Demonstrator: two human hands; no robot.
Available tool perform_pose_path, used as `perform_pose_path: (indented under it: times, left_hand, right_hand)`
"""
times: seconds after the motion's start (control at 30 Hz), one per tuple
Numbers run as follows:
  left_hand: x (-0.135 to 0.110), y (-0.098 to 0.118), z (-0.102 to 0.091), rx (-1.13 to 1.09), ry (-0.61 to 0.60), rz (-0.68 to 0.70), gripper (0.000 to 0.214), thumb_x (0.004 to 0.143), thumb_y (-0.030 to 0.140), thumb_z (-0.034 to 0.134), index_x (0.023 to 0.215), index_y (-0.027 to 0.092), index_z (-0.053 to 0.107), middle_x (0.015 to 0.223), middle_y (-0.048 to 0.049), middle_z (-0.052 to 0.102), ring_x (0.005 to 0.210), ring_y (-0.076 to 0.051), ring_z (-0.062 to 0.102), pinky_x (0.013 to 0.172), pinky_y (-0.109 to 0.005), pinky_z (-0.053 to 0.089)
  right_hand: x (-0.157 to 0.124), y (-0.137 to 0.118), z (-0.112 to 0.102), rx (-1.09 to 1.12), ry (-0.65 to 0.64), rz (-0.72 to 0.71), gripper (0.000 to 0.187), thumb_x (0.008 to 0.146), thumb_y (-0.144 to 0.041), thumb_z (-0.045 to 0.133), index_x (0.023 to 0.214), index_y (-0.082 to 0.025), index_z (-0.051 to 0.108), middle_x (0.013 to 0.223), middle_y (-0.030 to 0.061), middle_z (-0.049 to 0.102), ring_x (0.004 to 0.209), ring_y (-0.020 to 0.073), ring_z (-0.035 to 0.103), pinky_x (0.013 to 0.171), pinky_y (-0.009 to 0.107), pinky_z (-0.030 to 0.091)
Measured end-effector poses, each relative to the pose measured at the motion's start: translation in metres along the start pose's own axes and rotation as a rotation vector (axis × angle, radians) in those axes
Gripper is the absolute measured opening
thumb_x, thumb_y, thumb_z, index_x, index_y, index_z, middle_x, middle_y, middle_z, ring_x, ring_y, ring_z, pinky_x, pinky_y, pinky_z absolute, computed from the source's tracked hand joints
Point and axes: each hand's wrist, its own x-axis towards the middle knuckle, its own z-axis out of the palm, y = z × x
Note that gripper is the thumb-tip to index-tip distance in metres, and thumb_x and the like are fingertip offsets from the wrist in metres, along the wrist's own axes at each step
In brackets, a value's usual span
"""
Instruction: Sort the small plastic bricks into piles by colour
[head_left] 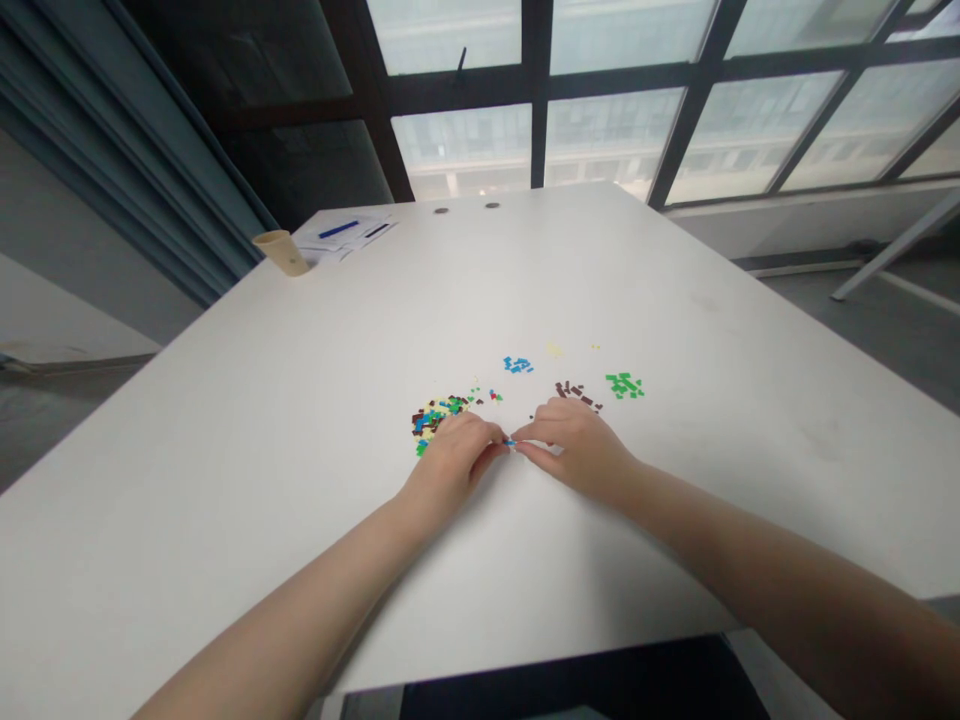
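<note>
Just below centre frame, left hand (pixel 459 446) and right hand (pixel 579 442) pinch one tiny blue piece (pixel 510 443)! Uneven pressure could ping it away; the left, crowding the mixed pile (pixel 430 422), could scatter it.

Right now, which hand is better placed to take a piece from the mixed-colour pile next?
Probably the left hand: it is beside the mixed-colour pile, partly covering it in this view. The right hand is farther off, nearer the brown pieces. Both hands meet at a small blue piece.
</note>
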Motion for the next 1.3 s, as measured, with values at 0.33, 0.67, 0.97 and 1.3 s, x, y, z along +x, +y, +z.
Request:
perform_pose_path:
  times: [0.33, 0.67, 0.97, 1.3]
  left_hand:
    - [0.003, -0.008, -0.002, -0.015, 0.075, -0.216, 0.004, 0.084, 0.024, 0.048, 0.086, 0.02, 0.049, 0.081, -0.001, 0.059, 0.076, -0.014, 0.056, 0.068, -0.027, 0.043]
    - [0.005, -0.014, 0.001, -0.031, 0.071, -0.248, 0.011, 0.083, 0.025, 0.047, 0.092, 0.019, 0.048, 0.087, -0.0037, 0.061, 0.079, -0.016, 0.056, 0.07, -0.029, 0.044]
    - [0.004, -0.021, 0.001, -0.001, 0.084, -0.272, 0.015, 0.086, 0.022, 0.039, 0.098, 0.018, 0.047, 0.088, -0.0065, 0.06, 0.079, -0.017, 0.055, 0.072, -0.031, 0.044]
    - [0.004, -0.026, 0.003, 0.204, -0.056, -0.232, 0.017, 0.081, 0.02, 0.046, 0.087, 0.02, 0.062, 0.093, -0.0063, 0.059, 0.086, -0.02, 0.053, 0.074, -0.035, 0.043]
  right_hand:
    - [0.028, 0.028, -0.008, -0.132, -0.069, 0.246, 0.015, 0.074, -0.022, 0.054, 0.077, -0.021, 0.068, 0.067, 0.0014, 0.06, 0.066, 0.0129, 0.05, 0.065, 0.025, 0.033]
    - [0.072, 0.06, -0.002, -0.348, -0.251, 0.481, 0.016, 0.073, -0.022, 0.055, 0.078, -0.02, 0.07, 0.086, 0.0066, 0.069, 0.079, 0.0177, 0.059, 0.07, 0.025, 0.039]
    - [0.071, 0.049, -0.002, -0.389, -0.25, 0.548, 0.021, 0.079, -0.026, 0.052, 0.086, -0.019, 0.071, 0.088, 0.0102, 0.069, 0.081, 0.0208, 0.061, 0.071, 0.029, 0.04]
    - [-0.002, 0.007, -0.012, -0.195, -0.186, 0.305, 0.024, 0.083, -0.028, 0.047, 0.08, -0.019, 0.069, 0.079, 0.0044, 0.069, 0.075, 0.0168, 0.06, 0.071, 0.029, 0.039]
